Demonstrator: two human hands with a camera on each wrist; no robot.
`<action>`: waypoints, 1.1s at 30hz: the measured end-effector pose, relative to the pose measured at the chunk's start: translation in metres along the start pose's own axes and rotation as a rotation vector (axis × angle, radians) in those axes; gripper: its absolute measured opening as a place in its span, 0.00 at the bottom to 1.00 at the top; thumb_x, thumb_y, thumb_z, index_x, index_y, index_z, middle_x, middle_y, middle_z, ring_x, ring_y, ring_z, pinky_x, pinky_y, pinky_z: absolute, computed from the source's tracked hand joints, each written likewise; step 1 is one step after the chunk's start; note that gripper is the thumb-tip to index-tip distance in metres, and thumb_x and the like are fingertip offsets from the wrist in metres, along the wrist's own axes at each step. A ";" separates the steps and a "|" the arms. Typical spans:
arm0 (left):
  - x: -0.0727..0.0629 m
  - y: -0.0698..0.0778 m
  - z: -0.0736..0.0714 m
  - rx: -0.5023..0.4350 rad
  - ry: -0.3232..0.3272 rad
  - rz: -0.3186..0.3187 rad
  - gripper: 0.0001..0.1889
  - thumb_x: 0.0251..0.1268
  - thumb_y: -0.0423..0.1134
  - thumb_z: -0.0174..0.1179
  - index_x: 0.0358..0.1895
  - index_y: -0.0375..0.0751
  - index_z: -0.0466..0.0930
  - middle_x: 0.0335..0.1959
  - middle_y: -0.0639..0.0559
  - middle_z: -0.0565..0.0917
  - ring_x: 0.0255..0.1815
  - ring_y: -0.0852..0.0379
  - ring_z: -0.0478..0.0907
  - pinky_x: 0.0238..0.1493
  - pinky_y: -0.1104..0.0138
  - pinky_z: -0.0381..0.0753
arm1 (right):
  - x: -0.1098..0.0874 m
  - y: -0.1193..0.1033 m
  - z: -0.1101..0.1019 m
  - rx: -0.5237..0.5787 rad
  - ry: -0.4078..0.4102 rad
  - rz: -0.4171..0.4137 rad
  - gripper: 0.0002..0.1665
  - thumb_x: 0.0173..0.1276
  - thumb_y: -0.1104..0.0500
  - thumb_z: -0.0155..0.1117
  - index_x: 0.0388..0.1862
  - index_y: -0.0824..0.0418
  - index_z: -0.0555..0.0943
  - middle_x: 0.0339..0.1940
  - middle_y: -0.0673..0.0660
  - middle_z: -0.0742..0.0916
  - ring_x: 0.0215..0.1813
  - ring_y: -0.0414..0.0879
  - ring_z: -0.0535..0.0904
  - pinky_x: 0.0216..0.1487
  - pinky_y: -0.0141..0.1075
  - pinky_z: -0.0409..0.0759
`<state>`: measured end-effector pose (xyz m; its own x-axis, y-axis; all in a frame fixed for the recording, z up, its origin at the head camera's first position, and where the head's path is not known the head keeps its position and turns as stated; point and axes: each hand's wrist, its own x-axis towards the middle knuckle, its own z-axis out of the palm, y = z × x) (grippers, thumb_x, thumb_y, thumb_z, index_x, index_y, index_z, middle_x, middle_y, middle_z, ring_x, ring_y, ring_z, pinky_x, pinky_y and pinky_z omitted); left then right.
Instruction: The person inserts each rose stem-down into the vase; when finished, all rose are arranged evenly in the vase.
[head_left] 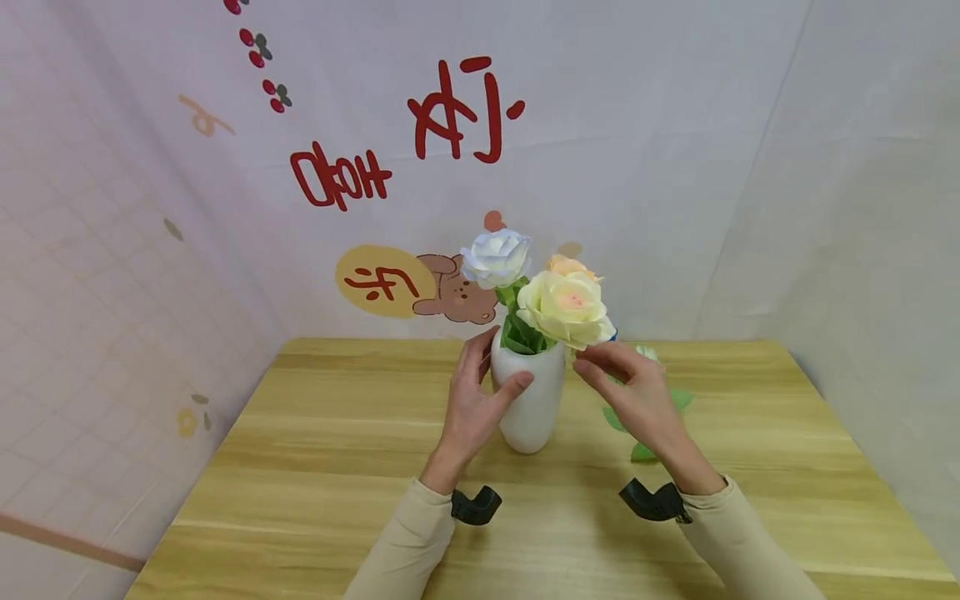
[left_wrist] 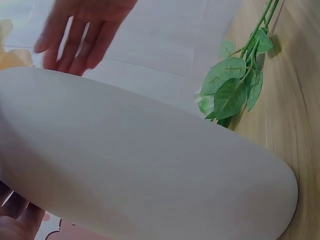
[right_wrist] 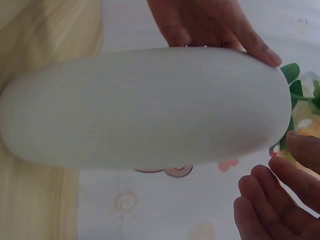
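Observation:
A white vase [head_left: 531, 408] stands upright on the wooden table, and my left hand [head_left: 474, 396] holds it near the top, thumb in front and fingers round the far side. Out of its mouth rise a pale blue-white rose [head_left: 497, 258], a large cream rose [head_left: 566, 310] and, partly hidden behind it, a peach rose [head_left: 573, 267]. My right hand [head_left: 633, 392] hovers beside the vase's upper right, just under the cream rose. In the right wrist view its fingers [right_wrist: 267, 200] are loosely bent with nothing between them. A bit of blue shows behind the cream rose.
Another flower, pale with green leaves [left_wrist: 232, 90], lies on the table [head_left: 337, 450] to the right of the vase, partly hidden by my right hand. Behind the table hangs a white printed backdrop [head_left: 637, 167]. Each wrist bears a black mount [head_left: 476, 506].

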<state>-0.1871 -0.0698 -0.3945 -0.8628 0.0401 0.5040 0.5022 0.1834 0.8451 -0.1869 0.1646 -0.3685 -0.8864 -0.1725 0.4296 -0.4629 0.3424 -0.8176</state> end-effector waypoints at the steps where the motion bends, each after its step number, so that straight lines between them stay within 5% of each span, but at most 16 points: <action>1: -0.001 -0.001 0.001 -0.002 -0.002 0.003 0.44 0.65 0.63 0.69 0.76 0.41 0.67 0.69 0.46 0.72 0.70 0.49 0.73 0.73 0.55 0.72 | -0.003 0.003 -0.003 0.000 -0.007 0.011 0.13 0.76 0.56 0.68 0.54 0.60 0.88 0.51 0.58 0.90 0.50 0.36 0.85 0.52 0.26 0.82; 16: 0.000 0.000 0.002 -0.003 -0.004 -0.015 0.42 0.66 0.56 0.71 0.76 0.40 0.66 0.69 0.46 0.72 0.70 0.50 0.73 0.74 0.57 0.70 | -0.036 0.038 -0.052 -0.225 -0.072 0.145 0.18 0.79 0.50 0.64 0.61 0.54 0.86 0.56 0.54 0.89 0.52 0.33 0.84 0.49 0.25 0.81; 26: 0.002 -0.003 0.002 -0.013 -0.012 0.003 0.41 0.68 0.59 0.69 0.77 0.43 0.66 0.70 0.46 0.71 0.71 0.49 0.71 0.74 0.54 0.69 | -0.047 0.072 -0.087 -0.357 -0.173 0.186 0.19 0.80 0.51 0.63 0.61 0.61 0.85 0.55 0.59 0.89 0.52 0.55 0.87 0.48 0.33 0.84; 33: 0.000 -0.004 0.004 0.004 -0.005 -0.013 0.47 0.65 0.67 0.65 0.77 0.41 0.65 0.70 0.46 0.70 0.71 0.49 0.72 0.74 0.54 0.70 | -0.065 0.096 -0.106 -0.405 -0.278 0.214 0.20 0.79 0.53 0.64 0.59 0.65 0.86 0.51 0.60 0.90 0.51 0.59 0.87 0.45 0.37 0.85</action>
<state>-0.1888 -0.0668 -0.3984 -0.8694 0.0422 0.4922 0.4908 0.1877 0.8508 -0.1729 0.3062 -0.4342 -0.9543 -0.2792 0.1065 -0.2809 0.7166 -0.6385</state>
